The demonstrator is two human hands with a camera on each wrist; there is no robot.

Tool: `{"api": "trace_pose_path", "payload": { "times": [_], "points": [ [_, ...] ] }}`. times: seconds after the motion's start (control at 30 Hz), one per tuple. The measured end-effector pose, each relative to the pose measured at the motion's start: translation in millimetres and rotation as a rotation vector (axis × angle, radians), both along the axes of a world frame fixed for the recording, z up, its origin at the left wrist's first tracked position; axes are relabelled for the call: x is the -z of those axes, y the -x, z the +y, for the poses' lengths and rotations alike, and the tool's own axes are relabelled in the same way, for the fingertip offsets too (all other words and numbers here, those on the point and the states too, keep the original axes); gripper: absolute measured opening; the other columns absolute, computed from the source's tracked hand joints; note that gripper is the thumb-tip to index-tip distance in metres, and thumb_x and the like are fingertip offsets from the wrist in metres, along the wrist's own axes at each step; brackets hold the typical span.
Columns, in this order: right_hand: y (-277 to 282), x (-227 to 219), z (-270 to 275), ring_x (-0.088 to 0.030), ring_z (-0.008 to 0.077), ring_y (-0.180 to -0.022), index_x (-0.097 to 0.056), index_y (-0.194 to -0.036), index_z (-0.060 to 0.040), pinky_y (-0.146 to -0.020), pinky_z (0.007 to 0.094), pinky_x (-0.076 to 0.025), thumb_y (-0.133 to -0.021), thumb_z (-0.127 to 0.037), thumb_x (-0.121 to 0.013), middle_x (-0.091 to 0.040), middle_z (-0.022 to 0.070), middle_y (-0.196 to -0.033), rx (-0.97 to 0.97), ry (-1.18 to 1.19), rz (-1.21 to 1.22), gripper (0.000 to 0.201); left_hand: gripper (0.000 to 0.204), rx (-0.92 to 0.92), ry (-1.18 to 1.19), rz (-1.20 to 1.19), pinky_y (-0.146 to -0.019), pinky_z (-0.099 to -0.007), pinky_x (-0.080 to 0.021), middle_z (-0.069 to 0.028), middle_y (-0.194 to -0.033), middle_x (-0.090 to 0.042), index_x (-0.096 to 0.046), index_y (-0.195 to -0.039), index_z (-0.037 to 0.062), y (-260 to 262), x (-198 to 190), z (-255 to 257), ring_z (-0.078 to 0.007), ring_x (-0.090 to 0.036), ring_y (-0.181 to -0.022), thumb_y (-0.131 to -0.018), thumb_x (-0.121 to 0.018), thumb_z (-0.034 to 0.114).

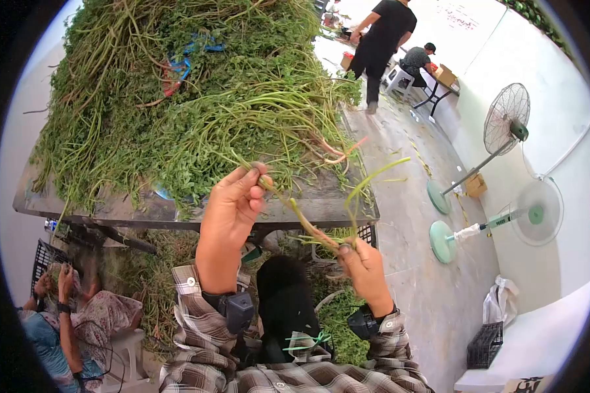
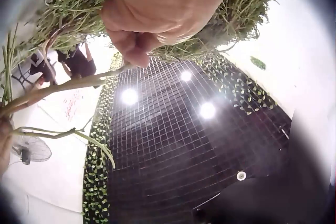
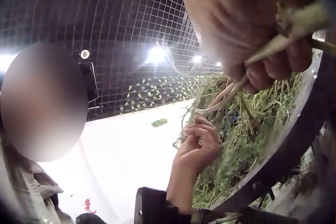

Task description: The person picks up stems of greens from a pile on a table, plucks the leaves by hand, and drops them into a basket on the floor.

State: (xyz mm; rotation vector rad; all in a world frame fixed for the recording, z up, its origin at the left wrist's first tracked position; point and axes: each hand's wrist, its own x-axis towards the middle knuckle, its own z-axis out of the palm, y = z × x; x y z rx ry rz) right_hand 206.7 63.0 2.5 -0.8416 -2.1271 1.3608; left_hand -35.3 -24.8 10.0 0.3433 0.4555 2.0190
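A long brownish stem point(image 1: 308, 227) with green side shoots stretches between the two hands in the head view. The left hand point(image 1: 233, 216) pinches its upper end between thumb and fingers, just over the table's front edge. Lower and to the right, the right hand point(image 1: 368, 272) grips the other end, thumb on top. In the left wrist view the stem point(image 2: 68, 84) runs leftward from the left hand point(image 2: 163, 8). Close to the camera in the right wrist view, the right hand point(image 3: 252, 29) has its fingers curled round the stem point(image 3: 270, 47).
A large heap of leafy stems point(image 1: 196, 118) covers the dark table point(image 1: 137, 209). Below stands a tub of greens point(image 1: 344, 327). A seated person point(image 1: 105, 314) works at the lower left; another person point(image 1: 383, 33) stands beyond. Two fans point(image 1: 441, 241) are at the right.
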Motion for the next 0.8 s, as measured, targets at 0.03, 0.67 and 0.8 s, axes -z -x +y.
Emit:
{"api": "trace_pose_path", "payload": {
  "times": [0.03,0.67,0.8],
  "points": [
    [2,1,-3,-0.043,0.0106,-0.053,-0.053,-0.092,0.0009,-0.049,0.0267,-0.036,-0.091,-0.022,-0.049,-0.049,0.0034,-0.061,-0.017,-0.067,0.004,0.023,0.019,0.030,-0.036,-0.069,-0.052,-0.0154,-0.047,-0.0117,-0.086,-0.059,-0.051,-0.105,-0.0032,1,3,0,-0.0068,-0.055,-0.064,-0.089,-0.051,0.007],
    [-48,-28,-30,-0.049,0.0117,-0.057,-0.055,-0.091,0.0011,-0.054,0.0257,-0.041,-0.088,-0.016,-0.049,-0.052,0.0047,-0.064,-0.052,0.110,-0.056,0.018,0.013,-0.532,0.327,0.762,-0.053,-0.0202,-0.043,-0.0054,-0.075,-0.061,-0.064,-0.089,-0.0019,-46,-15,13,-0.0080,-0.053,-0.058,-0.085,-0.060,0.010],
    [-75,-13,-25,-0.042,0.0066,-0.054,-0.056,-0.089,-0.0008,-0.049,0.0229,-0.036,-0.089,-0.018,-0.051,-0.048,-0.0008,-0.063,0.142,0.162,-0.056,0.018,0.012,-0.297,0.306,0.809,-0.054,-0.0192,-0.043,-0.0018,-0.073,-0.061,-0.065,-0.089,-0.0009,-45,-9,19,-0.0058,-0.052,-0.060,-0.083,-0.061,0.009]
  ]
}}
